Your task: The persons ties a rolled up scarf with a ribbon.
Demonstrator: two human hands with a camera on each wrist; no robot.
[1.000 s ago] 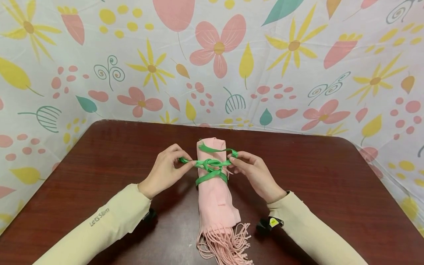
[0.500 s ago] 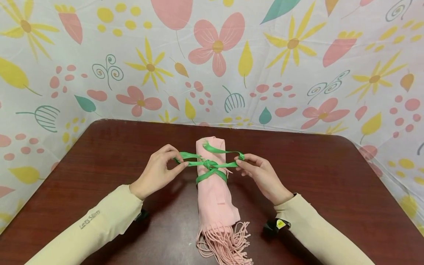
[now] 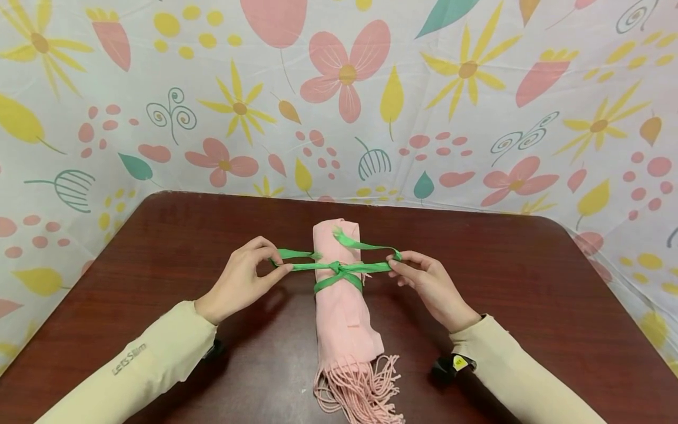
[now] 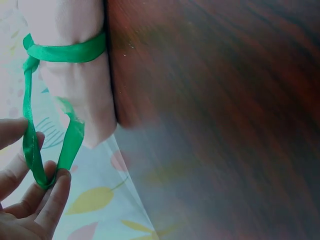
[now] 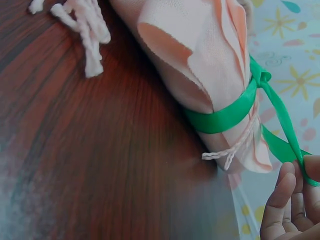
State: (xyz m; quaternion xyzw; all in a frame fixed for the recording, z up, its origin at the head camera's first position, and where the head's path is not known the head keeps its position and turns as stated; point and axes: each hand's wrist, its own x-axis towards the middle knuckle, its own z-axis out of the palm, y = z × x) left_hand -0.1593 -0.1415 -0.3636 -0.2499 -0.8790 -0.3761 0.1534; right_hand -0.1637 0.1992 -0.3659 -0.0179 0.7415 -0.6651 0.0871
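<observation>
A rolled pink scarf point(image 3: 344, 321) with a fringe lies lengthwise on the table. Around its upper part runs a green ribbon point(image 3: 339, 282), knotted on top. My left hand point(image 3: 245, 274) pinches one ribbon tail left of the scarf, and its frayed end loops back over the roll. On the other side my right hand point(image 3: 431, 285) pinches the second tail between thumb and fingers. Both tails stretch straight out from the small knot. In the left wrist view the ribbon point(image 4: 70, 52) wraps flat round the scarf point(image 4: 85, 90). The right wrist view shows the knot point(image 5: 261, 77) at the scarf's upper side.
The dark brown wooden table point(image 3: 175, 253) reaches back to a flower-print cloth point(image 3: 212, 76) hung behind it. The scarf's fringe point(image 3: 360, 388) spreads toward the near edge. A black wrist strap point(image 3: 450, 366) with a yellow tag sits below the right sleeve.
Both hands have moved apart, left hand leftward and right hand rightward, each keeping hold of its ribbon tail. The loose loops over the scarf have drawn down into a small tight knot.
</observation>
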